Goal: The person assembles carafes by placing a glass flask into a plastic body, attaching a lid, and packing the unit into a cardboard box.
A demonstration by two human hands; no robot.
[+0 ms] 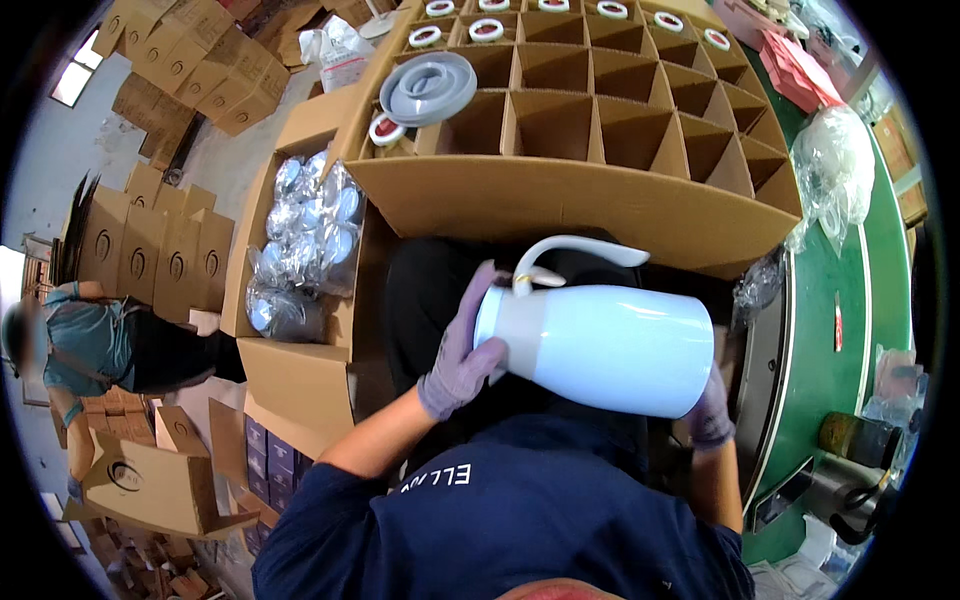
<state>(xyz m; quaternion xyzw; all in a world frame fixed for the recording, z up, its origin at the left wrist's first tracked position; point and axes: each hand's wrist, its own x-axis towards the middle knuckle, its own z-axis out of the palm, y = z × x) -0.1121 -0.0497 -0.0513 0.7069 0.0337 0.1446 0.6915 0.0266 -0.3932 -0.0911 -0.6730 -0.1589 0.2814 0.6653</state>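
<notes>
Across my lap lies a light blue thermos jug (625,348) on its side, its pale grey handle (580,245) facing away from me. My left hand (458,358), in a purple-grey glove, is closed around the jug's neck and top end, thumb on the near side. At the base end my right hand (712,412), gloved alike, holds the jug from behind and below; its fingers are mostly hidden by the body. Beyond the jug stands a large divided carton (580,195). A stack of grey round plastic parts (428,88) rests on its left corner.
White round caps (486,30) sit along the carton's far and left cells. To the left, an open carton (295,375) holds plastic-wrapped blue-topped items (305,215). A green worktable (830,330) runs along my right. Far left, a person (95,340) handles a carton (150,485).
</notes>
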